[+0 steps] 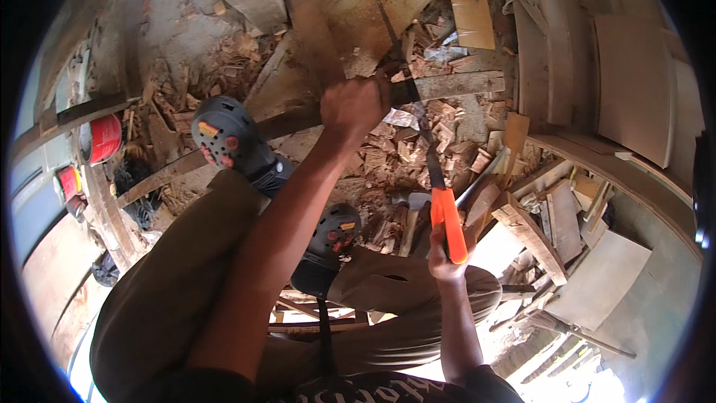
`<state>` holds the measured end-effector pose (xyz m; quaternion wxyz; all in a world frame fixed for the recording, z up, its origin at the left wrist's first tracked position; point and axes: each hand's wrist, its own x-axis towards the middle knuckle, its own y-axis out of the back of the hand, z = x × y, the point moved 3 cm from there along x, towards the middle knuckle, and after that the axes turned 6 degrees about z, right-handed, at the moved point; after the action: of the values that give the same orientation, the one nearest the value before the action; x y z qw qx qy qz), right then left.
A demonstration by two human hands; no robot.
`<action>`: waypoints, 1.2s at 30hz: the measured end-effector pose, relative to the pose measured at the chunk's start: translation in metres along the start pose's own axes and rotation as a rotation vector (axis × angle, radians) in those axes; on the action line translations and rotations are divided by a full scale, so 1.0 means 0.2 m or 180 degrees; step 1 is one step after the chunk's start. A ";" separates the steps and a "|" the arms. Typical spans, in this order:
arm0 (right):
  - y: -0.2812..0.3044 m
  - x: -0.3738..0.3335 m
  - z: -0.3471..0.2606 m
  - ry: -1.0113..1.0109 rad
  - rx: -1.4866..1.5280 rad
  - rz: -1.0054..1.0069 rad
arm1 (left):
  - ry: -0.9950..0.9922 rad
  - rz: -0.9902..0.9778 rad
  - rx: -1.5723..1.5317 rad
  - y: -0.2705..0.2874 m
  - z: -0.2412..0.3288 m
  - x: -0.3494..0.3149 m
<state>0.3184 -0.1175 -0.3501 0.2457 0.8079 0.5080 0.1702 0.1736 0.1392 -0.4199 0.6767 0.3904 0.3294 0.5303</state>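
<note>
My right hand (447,255) is wrapped round the orange handle (445,216) of a handsaw. The long dark saw blade (422,121) points away from me and crosses a narrow wooden strip (462,84) near its right end. Just left of the blade, my left hand (353,109) is closed in a fist over the same strip; its fingertips are hidden. The strip runs on to the lower left, passing by my dark clog (230,133). Beyond my left fist a long plank (307,22) lies against a wider board (365,19).
Wood chips and offcuts (388,151) litter the ground. What looks like a hammer (410,200) lies among them. Loose boards (597,276) are heaped at right, beside leaning panels (634,89). A red can (104,139) is at far left. My other clog (333,230) is beneath my left forearm.
</note>
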 end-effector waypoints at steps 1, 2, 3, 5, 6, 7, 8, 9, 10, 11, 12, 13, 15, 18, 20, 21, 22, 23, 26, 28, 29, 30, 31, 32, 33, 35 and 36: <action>-0.01 0.00 0.02 0.0110 -0.0052 0.0008 | -0.0057 0.0129 0.0008 0.00 -0.01 0.00; -0.02 -0.01 0.03 0.0030 -0.0065 -0.0048 | -0.0122 0.0254 0.0015 -0.01 -0.02 0.00; -0.03 0.01 0.02 -0.0046 -0.0093 -0.0085 | -0.0205 0.0380 0.0003 -0.01 -0.02 0.02; -0.04 0.09 -0.05 -0.0182 0.0123 -0.0086 | -0.0103 0.0062 0.0102 -0.01 -0.02 0.06; -0.06 0.13 -0.08 -0.0229 0.0232 -0.0075 | -0.0061 -0.0077 0.0149 0.01 -0.03 0.10; -0.10 0.12 -0.06 -0.0353 0.0243 0.0091 | -0.0473 0.0559 0.0068 0.03 -0.03 0.16; -0.16 0.15 -0.05 -0.0452 0.0422 0.0082 | -0.0856 0.1202 -0.0004 0.04 -0.07 0.22; -0.22 0.20 -0.04 -0.0538 0.0603 0.0073 | -0.1245 0.1853 -0.0082 0.05 -0.10 0.26; -0.28 0.26 -0.03 -0.0454 0.0516 -0.0001 | -0.1272 0.2035 0.0038 0.02 -0.14 0.28; -0.32 0.32 -0.04 -0.0347 0.0437 -0.0091 | -0.1279 0.2241 0.0177 0.00 -0.18 0.31; -0.32 0.34 -0.03 -0.0458 0.0309 -0.0079 | -0.1287 0.2383 0.0267 0.01 -0.16 0.34; -0.31 0.36 -0.05 -0.0463 0.0339 -0.0050 | -0.1051 0.1909 0.0238 0.01 -0.15 0.38; -0.29 0.39 -0.11 -0.0745 0.0246 -0.0081 | -0.0508 0.0903 0.0187 0.01 -0.15 0.38; -0.30 0.40 -0.16 -0.0789 0.0212 -0.0196 | 0.0133 0.0293 -0.0052 0.00 -0.16 0.38; -0.32 0.38 -0.13 -0.0892 0.0441 -0.0153 | -0.0004 0.0294 -0.0018 0.00 -0.13 0.34; -0.33 0.38 -0.12 -0.0932 0.0570 -0.0142 | -0.0065 0.0309 0.0014 0.00 -0.12 0.32; -0.32 0.37 -0.13 -0.1020 0.0576 -0.0118 | -0.0188 0.0610 0.0127 -0.01 -0.13 0.31; -0.34 0.38 -0.15 -0.0941 0.0697 -0.0099 | -0.0312 0.0908 0.0242 -0.03 -0.15 0.29; -0.36 0.31 -0.10 -0.0657 0.0707 -0.0258 | -0.0539 0.0882 0.0216 -0.06 -0.16 0.29; -0.26 0.12 -0.10 -0.0490 0.0144 -0.0080 | -0.0442 0.0515 0.0213 -0.05 -0.18 0.29; -0.17 -0.04 -0.12 -0.0808 0.0213 -0.0093 | -0.0340 0.0362 0.0252 -0.05 -0.19 0.32; -0.07 -0.19 -0.15 -0.1113 0.0294 -0.0113 | -0.0203 0.0157 0.0310 -0.05 -0.22 0.30; -0.01 -0.25 -0.14 -0.1167 0.0423 -0.0021 | -0.0250 0.0385 0.0362 -0.05 -0.20 0.30; 0.05 -0.30 -0.13 -0.1211 0.0559 0.0056 | -0.0298 0.0619 0.0432 -0.04 -0.18 0.30; -0.03 -0.20 -0.16 -0.1128 0.0447 0.0241 | -0.0405 0.0807 0.0477 -0.05 -0.15 0.29; -0.22 0.11 -0.17 -0.1440 0.0252 0.0273 | -0.0626 0.0846 0.0701 -0.05 -0.15 0.36; -0.36 0.31 -0.12 -0.1835 0.0172 0.0091 | -0.0686 0.0736 0.0792 -0.08 -0.15 0.29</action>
<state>0.2782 -0.0295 -0.3694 0.3558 0.8362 0.4101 -0.0766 0.1684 0.1999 -0.4505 0.5892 0.5606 0.2711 0.5148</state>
